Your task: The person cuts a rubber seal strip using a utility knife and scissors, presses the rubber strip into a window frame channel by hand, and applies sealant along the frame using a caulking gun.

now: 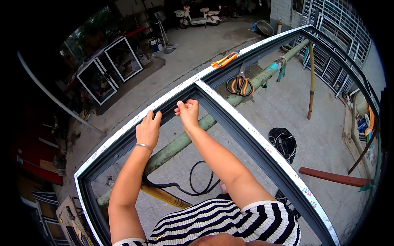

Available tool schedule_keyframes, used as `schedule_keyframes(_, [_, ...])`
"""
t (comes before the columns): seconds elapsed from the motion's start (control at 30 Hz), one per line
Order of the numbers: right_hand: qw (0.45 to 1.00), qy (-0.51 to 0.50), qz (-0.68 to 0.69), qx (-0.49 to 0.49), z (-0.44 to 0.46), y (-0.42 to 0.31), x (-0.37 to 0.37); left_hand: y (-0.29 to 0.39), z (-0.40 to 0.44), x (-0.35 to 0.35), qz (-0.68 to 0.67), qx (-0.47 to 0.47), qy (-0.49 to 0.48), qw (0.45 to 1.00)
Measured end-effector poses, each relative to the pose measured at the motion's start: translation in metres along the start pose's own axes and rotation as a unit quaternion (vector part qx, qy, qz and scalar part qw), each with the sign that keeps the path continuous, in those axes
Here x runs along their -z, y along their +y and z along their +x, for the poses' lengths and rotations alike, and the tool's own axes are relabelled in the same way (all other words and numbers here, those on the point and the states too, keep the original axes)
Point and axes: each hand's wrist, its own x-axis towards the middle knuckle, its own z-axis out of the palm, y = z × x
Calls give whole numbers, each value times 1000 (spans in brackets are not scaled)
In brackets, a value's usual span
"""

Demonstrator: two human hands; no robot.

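A large dark frame with white film point(117, 133) lies across a green pole point(174, 147). My left hand point(149, 127) rests on the frame's far inner edge, its fingers bent over the dark channel. Just right of it, my right hand point(188, 112) pinches at the same channel near the crossbar corner, on something dark too small to make out. Orange-handled scissors point(241, 84) hang at the far rail, right of the crossbar. An orange utility knife point(224, 60) lies on top of that rail.
Black cord point(197, 192) hangs in a loop below the frame. A coiled black bundle point(282, 143) is on the floor. A wooden stick point(311, 82) and a red-brown bar point(334, 177) stand right. Farther off are white-edged frames point(123, 59) and a scooter point(197, 17).
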Motion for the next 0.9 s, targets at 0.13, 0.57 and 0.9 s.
schedule_keyframes(0.13, [1000,3,-17,-5,-2,-3,-1,0,-2,-1,-2,1,3,1000])
schedule_keyframes(0.57, [1000,2,-9,2,-3,-4,0,3,-1,1,-2,-4,14,1000])
schedule_keyframes(0.9, [1000,10,-4,4,0,0,0,6,0,4,5,-8,11,1000])
